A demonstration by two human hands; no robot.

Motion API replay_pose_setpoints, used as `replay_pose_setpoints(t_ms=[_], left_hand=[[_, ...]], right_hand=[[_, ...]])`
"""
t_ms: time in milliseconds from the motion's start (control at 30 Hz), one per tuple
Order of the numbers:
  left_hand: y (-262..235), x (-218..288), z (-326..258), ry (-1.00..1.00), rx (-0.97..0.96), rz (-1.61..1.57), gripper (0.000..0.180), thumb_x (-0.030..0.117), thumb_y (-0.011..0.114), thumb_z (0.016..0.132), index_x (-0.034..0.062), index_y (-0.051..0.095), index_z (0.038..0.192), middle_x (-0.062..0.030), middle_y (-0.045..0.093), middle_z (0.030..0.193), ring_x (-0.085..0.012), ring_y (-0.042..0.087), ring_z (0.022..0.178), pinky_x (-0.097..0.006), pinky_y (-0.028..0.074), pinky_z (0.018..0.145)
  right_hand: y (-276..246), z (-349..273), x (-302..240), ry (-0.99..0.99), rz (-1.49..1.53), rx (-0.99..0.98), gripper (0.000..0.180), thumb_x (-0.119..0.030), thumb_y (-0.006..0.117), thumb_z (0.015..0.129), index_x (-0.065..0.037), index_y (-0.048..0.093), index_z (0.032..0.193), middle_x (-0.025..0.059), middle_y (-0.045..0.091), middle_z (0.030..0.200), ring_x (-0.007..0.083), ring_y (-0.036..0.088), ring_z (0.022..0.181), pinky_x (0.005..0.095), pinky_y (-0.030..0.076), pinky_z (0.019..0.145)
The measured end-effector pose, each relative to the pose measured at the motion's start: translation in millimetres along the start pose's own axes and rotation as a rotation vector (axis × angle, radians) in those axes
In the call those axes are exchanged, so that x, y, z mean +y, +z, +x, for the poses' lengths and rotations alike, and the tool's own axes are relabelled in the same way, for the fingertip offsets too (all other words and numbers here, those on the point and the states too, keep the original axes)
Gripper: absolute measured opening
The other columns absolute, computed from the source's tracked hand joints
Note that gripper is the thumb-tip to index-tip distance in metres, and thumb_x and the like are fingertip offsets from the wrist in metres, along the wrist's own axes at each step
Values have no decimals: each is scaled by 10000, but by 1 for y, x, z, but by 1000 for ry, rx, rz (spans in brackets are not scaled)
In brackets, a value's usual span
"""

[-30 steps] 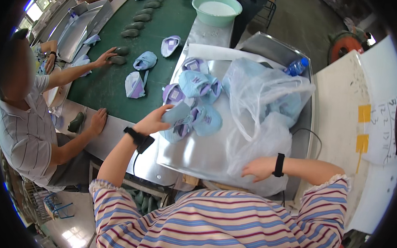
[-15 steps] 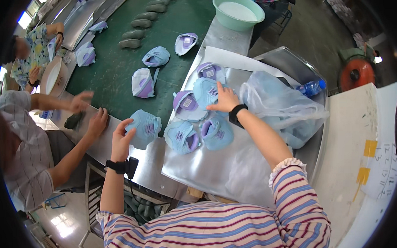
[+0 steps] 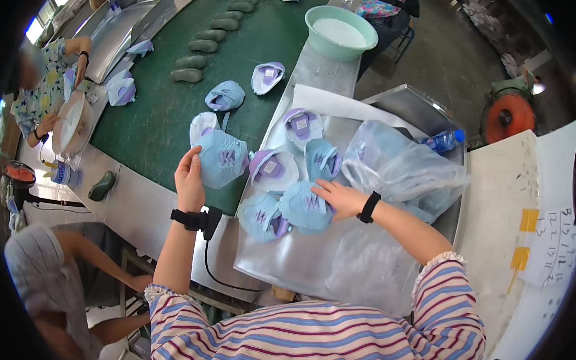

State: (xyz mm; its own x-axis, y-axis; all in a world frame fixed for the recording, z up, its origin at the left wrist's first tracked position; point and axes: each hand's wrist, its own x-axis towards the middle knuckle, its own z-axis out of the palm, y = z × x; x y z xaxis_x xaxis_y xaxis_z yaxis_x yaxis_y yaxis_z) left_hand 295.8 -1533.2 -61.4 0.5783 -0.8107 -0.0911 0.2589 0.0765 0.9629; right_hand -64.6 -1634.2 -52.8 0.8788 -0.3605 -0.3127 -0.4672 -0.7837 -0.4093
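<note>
My left hand (image 3: 189,176) pinches the edge of a light blue shoe upper (image 3: 222,158) with purple laces, lifted over the near edge of the green table. My right hand (image 3: 339,199) grips the edge of another blue upper (image 3: 305,209) among those on the metal tray. To its left rests a blue upper (image 3: 260,217) with a purple lining. Behind are a blue upper (image 3: 323,159), an upper with its purple inside showing (image 3: 272,170) and a similar one (image 3: 302,127). A white and purple upper (image 3: 203,125) lies partly hidden behind the lifted one.
On the green table (image 3: 157,112) are a blue upper (image 3: 225,96), a white-purple one (image 3: 267,78) and a row of dark shoe lasts (image 3: 202,45). A clear plastic bag (image 3: 402,171), bottle (image 3: 443,141) and green basin (image 3: 341,33) stand right. Co-workers sit left.
My right hand has come nearer, to the front of the group of uppers. My left hand has raised its upper slightly. The co-worker at near left has drawn their hands back from the table.
</note>
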Motion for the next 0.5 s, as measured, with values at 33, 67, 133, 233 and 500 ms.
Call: replay_pose_setpoints(t_ms=[33, 67, 133, 233, 500], left_hand=[[4, 2, 3, -43, -23, -54, 305, 56, 494, 895, -19, 524, 1189, -88, 551, 1153, -144, 513, 1035, -279, 390, 919], [9, 5, 4, -40, -36, -67, 338, 20, 489, 863, -19, 514, 1198, -94, 542, 1165, -156, 514, 1045, -288, 389, 928], [23, 12, 2, -36, -57, -81, 420, -53, 480, 799, -18, 494, 1218, -104, 524, 1188, -179, 516, 1065, -307, 387, 946], [46, 4, 7, 3, -67, 12, 450, -68, 506, 755, 11, 518, 1197, -55, 535, 1118, -138, 507, 986, -268, 400, 872], [15, -2, 0, -10, -83, 124, 221, -3, 546, 835, 16, 622, 1042, 19, 554, 975, -60, 464, 846, -205, 366, 781]], right_hand=[[-10, 7, 2, 47, 27, -6, 625, -265, 769, 606, -81, 525, 1151, 168, 490, 1200, 336, 512, 1044, 421, 452, 862], [-23, 21, 6, 90, 53, -13, 550, -284, 748, 633, -85, 559, 1109, 155, 515, 1157, 329, 515, 1033, 425, 455, 845], [-37, 62, 8, 176, 58, 348, 345, -361, 667, 718, -96, 648, 938, 120, 579, 988, 296, 529, 980, 412, 463, 790], [-56, 128, 29, 271, -79, 287, 345, -351, 625, 755, -217, 645, 1073, 165, 571, 1053, 368, 481, 1041, 433, 439, 847], [6, 159, 40, 482, -48, 215, 652, -386, 676, 742, -140, 400, 1278, 195, 397, 1279, 407, 485, 1093, 540, 407, 875]])
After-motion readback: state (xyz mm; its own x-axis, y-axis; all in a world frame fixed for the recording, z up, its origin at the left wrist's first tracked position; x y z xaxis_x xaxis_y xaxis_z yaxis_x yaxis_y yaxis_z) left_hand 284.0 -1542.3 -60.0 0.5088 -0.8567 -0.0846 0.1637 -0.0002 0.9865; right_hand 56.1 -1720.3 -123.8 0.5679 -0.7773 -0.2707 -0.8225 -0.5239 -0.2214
